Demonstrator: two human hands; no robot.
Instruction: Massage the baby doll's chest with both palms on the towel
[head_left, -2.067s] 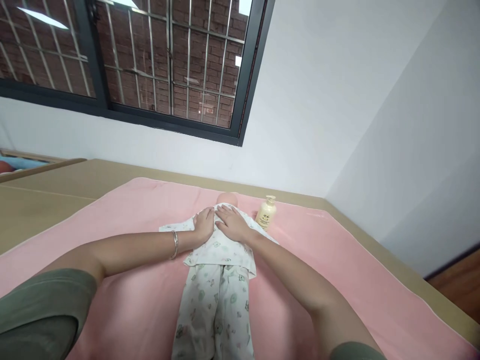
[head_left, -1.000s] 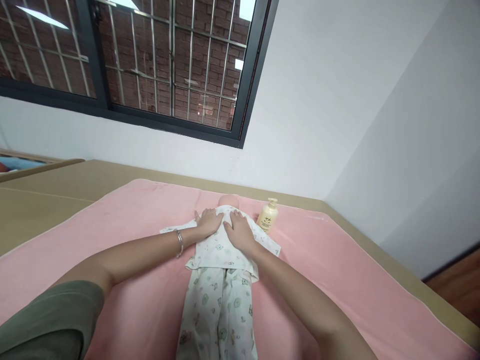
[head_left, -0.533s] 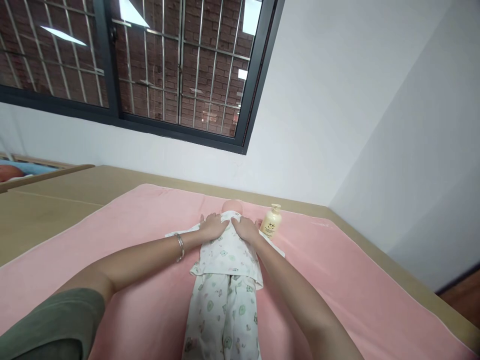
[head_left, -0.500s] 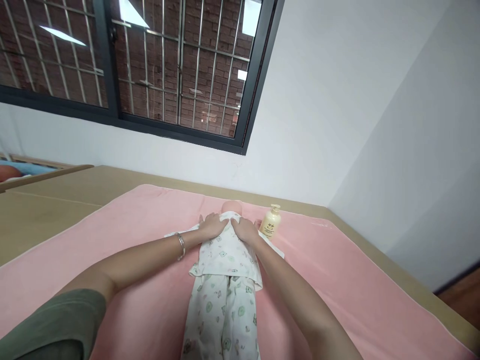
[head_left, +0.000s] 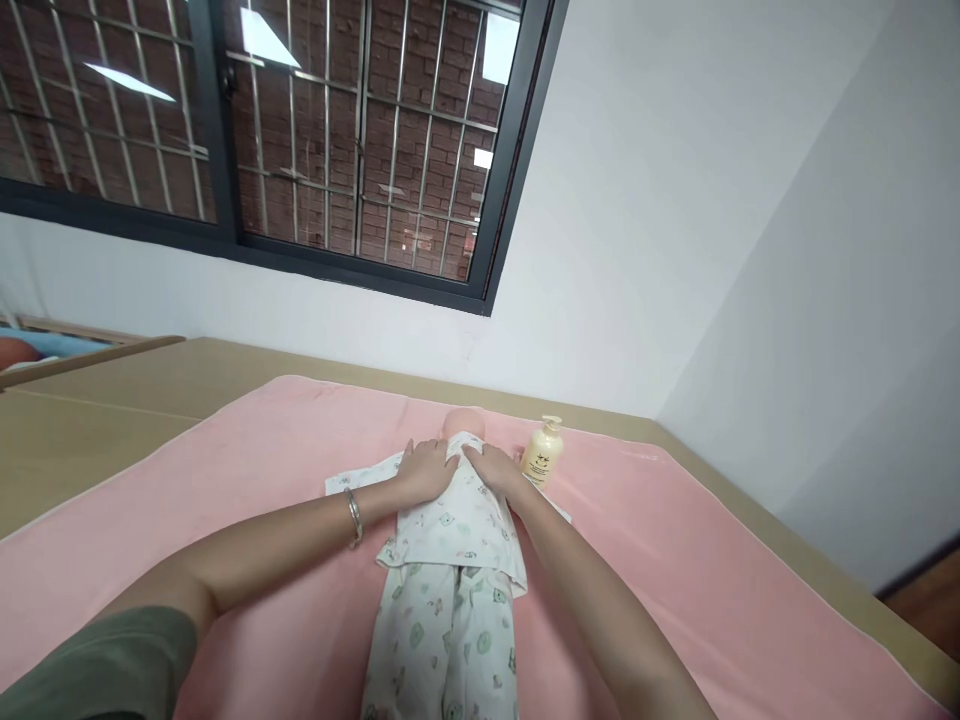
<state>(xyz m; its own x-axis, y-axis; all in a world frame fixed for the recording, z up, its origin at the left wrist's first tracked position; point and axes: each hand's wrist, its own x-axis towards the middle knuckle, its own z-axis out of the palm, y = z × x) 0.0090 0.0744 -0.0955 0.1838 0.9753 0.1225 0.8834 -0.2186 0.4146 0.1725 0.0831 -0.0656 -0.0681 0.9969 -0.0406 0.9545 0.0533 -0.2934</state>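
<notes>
The left hand [head_left: 426,468] is laid flat, fingers spread, on the upper left of the doll [head_left: 450,560]; nothing is grasped. A bangle [head_left: 352,503] is worn on its wrist. The right hand [head_left: 491,468] is likewise laid flat and unclenched on the upper right of the doll, just beside the left hand, the fingertips of both nearly meeting below the doll's head [head_left: 463,424]. Whether cloth is pinched beneath the palms cannot be told.

The doll is shown lying lengthwise, head toward the far edge of the pink blanket [head_left: 675,560], and is dressed in a white printed shirt [head_left: 457,525] and matching trousers [head_left: 442,650]. The legs extend toward the near edge. A sleeve of the shirt is spread to the left under the left forearm.

A cream pump bottle [head_left: 543,455] is stood upright near the blanket's far edge, just beside the right hand and apart from the head. The blanket is carried by a tan mattress [head_left: 112,410], set against a white wall under a barred window [head_left: 300,140].
</notes>
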